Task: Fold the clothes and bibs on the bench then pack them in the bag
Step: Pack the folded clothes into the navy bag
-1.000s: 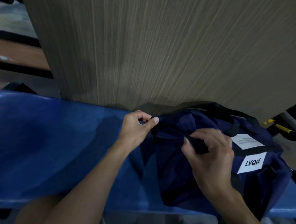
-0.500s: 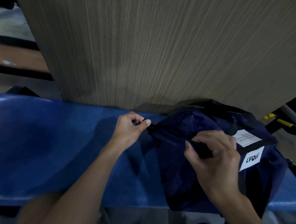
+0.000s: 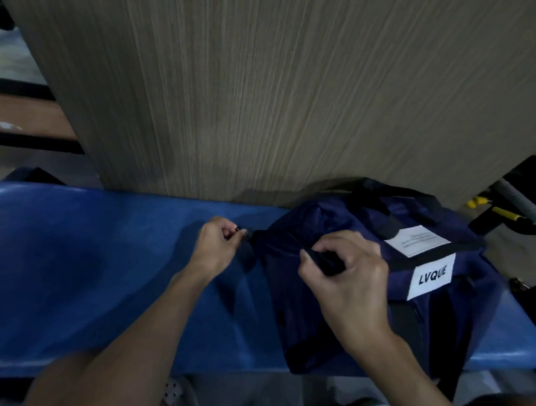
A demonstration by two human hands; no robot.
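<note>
— What is filling the background?

— A tall wood-grain panel [image 3: 285,92] is rising behind everything, and a blue bench [image 3: 92,276] is running across in front of it, from the left edge to the right.

— And where is the bag sitting?

— The navy bag [image 3: 299,320] is lying on the right part of the bench, its far side touching the panel and its near edge hanging slightly over the front of the seat. A white label [image 3: 431,276] reading LVQUE is showing on its right side, with a printed paper tag [image 3: 418,240] just above it.

— What are the hands doing?

— They are working apart. The right hand [image 3: 350,285] is resting on top of the bag, fingers curling round a black strap [image 3: 325,262]. The left hand [image 3: 214,247] is hovering over the bench at the bag's left end, thumb and forefinger pinching a small black pull [image 3: 238,229].

— Is the bag's opening gaping or sealed?

— I cannot tell; the fabric is bunching there.

— Anything smaller?

— A white perforated shoe [image 3: 178,396] is peeking out below the bench, and yellow-handled tools [image 3: 506,215] are lying on the floor at far right.
</note>
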